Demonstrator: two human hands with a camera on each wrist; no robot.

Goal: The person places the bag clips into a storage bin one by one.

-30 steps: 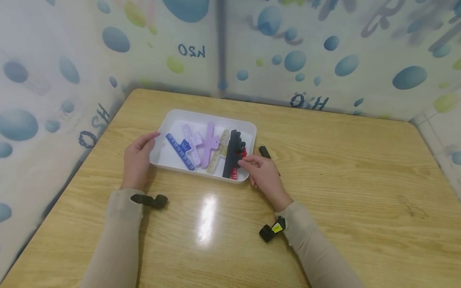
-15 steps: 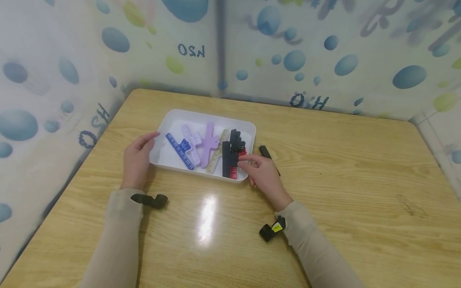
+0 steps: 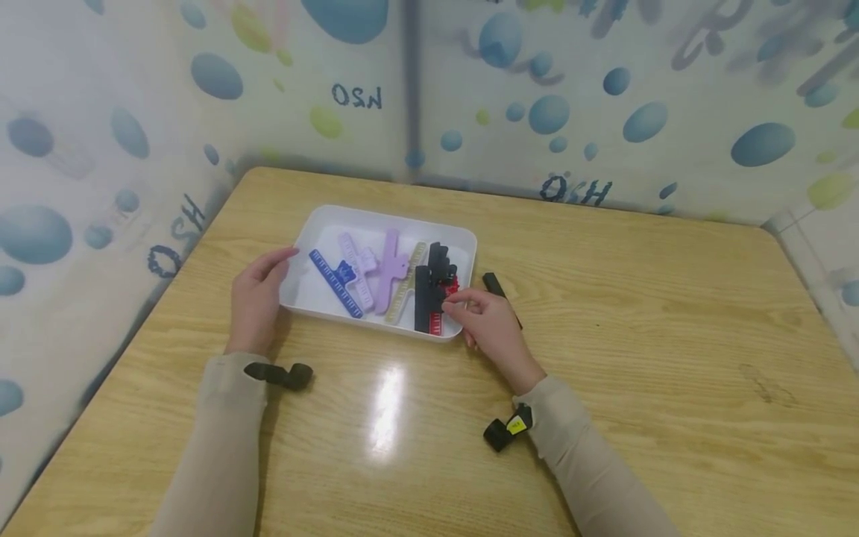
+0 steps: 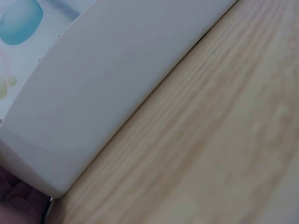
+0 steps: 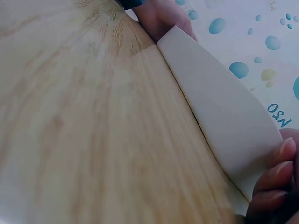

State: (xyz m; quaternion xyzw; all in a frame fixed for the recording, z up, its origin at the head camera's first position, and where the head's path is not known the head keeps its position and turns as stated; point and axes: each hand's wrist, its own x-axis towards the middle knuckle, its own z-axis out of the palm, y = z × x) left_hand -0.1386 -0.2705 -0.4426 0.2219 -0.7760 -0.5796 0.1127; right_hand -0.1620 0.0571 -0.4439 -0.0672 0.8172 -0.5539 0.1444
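A white tray (image 3: pixel 365 322) lies on the table with several wide flat clips in it. My left hand (image 3: pixel 255 302) holds the tray's left end; its curled fingers (image 4: pixel 21 198) show by the tray corner in the left wrist view. My right hand (image 3: pixel 493 324) reaches over the right end, thumb and forefinger pinching a black clip (image 3: pixel 422 298). Beneath that clip is a red clip (image 3: pixel 435 324), mostly covered. Another black clip (image 3: pixel 439 261) lies just beyond. Leftward are a yellowish clip (image 3: pixel 397 298), a purple clip (image 3: pixel 388 276), a pale lilac clip (image 3: pixel 356 261) and a blue clip (image 3: pixel 333 280).
A slim black object (image 3: pixel 493 283) rests on the wooden table (image 3: pixel 637 358) right of the tray, partly behind my right hand. Patterned walls (image 3: pixel 550 149) rise behind the table and along its left side.
The black clip in my right hand has shifted slightly toward me, and the other black clip now shows apart from it. My left hand and the tray stay put.
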